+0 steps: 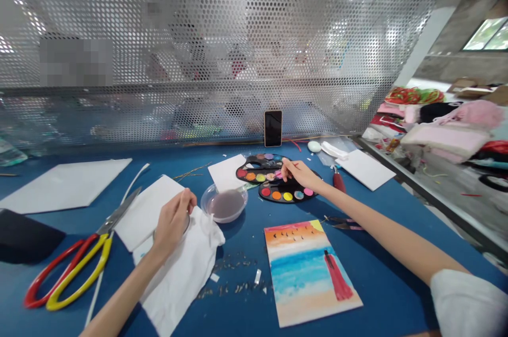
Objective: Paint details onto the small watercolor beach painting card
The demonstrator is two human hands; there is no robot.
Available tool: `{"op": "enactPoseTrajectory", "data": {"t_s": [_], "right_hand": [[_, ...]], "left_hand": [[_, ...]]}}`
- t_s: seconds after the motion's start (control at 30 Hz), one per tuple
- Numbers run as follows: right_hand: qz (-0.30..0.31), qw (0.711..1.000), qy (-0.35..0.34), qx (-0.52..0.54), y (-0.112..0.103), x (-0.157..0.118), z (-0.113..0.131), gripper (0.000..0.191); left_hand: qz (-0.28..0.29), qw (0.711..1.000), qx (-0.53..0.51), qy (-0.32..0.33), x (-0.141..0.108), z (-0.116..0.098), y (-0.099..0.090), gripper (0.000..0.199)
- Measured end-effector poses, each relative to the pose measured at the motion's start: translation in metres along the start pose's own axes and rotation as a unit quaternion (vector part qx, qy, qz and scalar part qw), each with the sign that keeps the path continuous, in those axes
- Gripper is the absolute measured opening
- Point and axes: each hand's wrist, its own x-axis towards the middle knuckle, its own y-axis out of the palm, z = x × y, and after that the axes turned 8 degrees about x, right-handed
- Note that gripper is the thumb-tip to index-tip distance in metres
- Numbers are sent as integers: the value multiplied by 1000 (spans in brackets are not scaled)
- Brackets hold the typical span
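Note:
My right hand point(298, 174) is over the paint palettes, its fingers pinched on a thin paintbrush, mostly hidden, at the pink paint. Two black palettes with round colour pans overlap: an upper palette point(251, 167) and a lower palette point(272, 185). Closed, my left hand point(174, 219) rests above a crumpled white cloth point(186, 268); what its curled fingers hold, if anything, is hidden. Between the hands stands a clear plastic bowl point(227, 203) of murky water. In front lies a painting point(301, 279) of a sunset sea, birds and a red-robed figure.
Large scissors point(81, 257) with red and yellow handles lie left, beside white boards point(67, 183) and a black object point(27, 236). Pliers point(345, 223), a red-handled tool point(338, 181) and a white card point(367, 169) lie right. A phone point(273, 128) leans on the perforated metal screen point(222, 62).

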Motion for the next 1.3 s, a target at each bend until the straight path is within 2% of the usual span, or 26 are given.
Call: {"op": "enactPoseTrajectory", "data": {"t_s": [0.07, 0.13, 0.2, 0.27, 0.33, 0.37, 0.43, 0.5, 0.57, 0.63, 0.73, 0.87, 0.97, 1.13, 1.3], "right_hand": [[-32, 998, 22, 58, -3, -2, 10, 61], [-76, 984, 48, 155, -8, -8, 26, 56], [-93, 961, 81, 248, -13, -19, 43, 52], [-84, 942, 108, 307, -17, -34, 59, 49], [-80, 930, 115, 340, -19, -52, 71, 47], [-82, 927, 116, 348, -19, -62, 76, 47], [-97, 924, 117, 352, -18, -86, 83, 47], [-131, 922, 102, 351, -15, -114, 86, 47], [-197, 916, 44, 347, -7, -148, 85, 43], [-280, 902, -37, 327, 8, -185, 78, 40], [-387, 873, -125, 268, 42, -237, 58, 40], [-457, 857, -147, 187, 90, -287, 32, 40], [-458, 866, -134, 151, 110, -304, 29, 39], [-407, 900, -99, 119, 116, -302, 39, 41], [-412, 899, -89, 118, 113, -291, 38, 46]], "left_hand": [[-33, 999, 1, 18, -1, -4, -5, 43], [-104, 993, 14, 58, -2, -13, -14, 40], [-183, 973, 39, 135, -6, -27, -23, 37], [-224, 943, 59, 237, -13, -45, -29, 31], [-213, 915, 71, 334, -23, -65, -29, 24], [-185, 906, 79, 373, -29, -74, -26, 21], [-71, 903, 113, 408, -43, -89, -15, 16], [68, 903, 161, 393, -56, -97, 2, 18], [153, 901, 189, 358, -66, -98, 24, 27], [194, 907, 191, 323, -71, -94, 45, 36], [222, 923, 183, 257, -68, -89, 70, 42], [240, 941, 149, 187, -55, -93, 82, 41], [217, 949, 149, 172, -52, -95, 84, 38], [191, 965, 77, 163, -52, -98, 91, 20], [214, 973, -53, 65, -43, -105, 90, 2]]}}
